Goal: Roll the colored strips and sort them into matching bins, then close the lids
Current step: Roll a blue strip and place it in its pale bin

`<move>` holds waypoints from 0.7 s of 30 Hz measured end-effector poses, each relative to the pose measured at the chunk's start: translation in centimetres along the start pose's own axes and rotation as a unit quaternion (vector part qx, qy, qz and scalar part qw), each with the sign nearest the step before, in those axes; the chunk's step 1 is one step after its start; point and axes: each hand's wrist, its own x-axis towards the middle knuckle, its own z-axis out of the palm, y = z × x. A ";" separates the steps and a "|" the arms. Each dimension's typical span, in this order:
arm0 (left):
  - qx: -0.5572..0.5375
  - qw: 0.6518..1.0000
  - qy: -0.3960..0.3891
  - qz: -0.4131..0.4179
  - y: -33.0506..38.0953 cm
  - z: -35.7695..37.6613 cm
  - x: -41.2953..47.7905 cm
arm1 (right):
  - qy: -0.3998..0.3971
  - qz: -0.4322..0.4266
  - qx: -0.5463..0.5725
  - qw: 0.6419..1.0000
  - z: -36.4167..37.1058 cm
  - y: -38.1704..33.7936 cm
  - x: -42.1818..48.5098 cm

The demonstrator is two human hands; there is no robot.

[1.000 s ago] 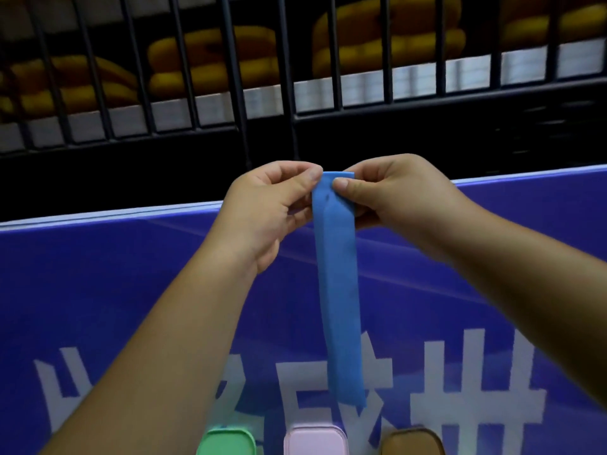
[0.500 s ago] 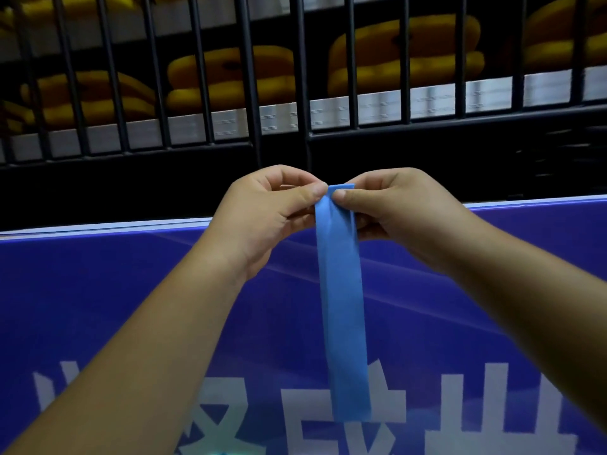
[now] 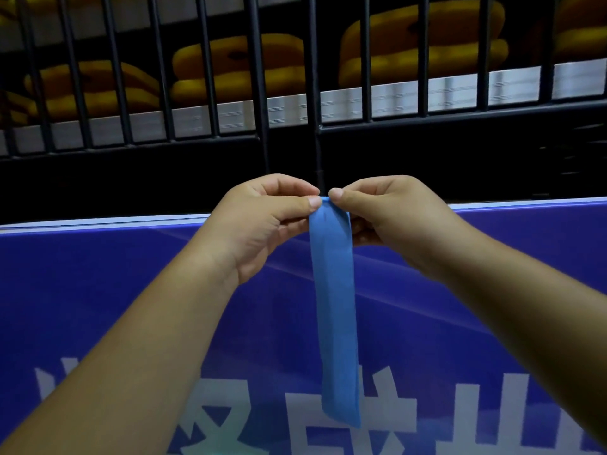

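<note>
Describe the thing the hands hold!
Find the big dark-blue surface with white letters, under black metal bars. Over it, the left hand and right hand pinch the top of a long light-blue fabric strip. It hangs straight down, paler than the surface.

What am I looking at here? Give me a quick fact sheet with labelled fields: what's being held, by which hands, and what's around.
Held item: long blue cloth-like strip, hanging straight down, unrolled along its visible length
Left hand: pinches the strip's top edge at the left corner
Right hand: pinches the same edge at the right corner
Surface: blue table with white lettering, below the strip
Background: black metal bars, with yellow padded shapes behind them
</note>
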 end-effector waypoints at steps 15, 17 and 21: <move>-0.133 0.988 0.013 -0.075 -0.8 0.2 -0.7 | -0.003 -0.018 0.107 0.994 0.9 1.6 -0.3; -0.145 0.986 0.016 -0.077 -1.1 0.4 -1.0 | 0.000 -0.012 0.124 0.992 1.1 1.6 -0.6; -0.130 0.990 0.021 -0.058 -1.6 0.6 -1.8 | 0.019 -0.002 0.136 0.991 1.4 1.8 -0.9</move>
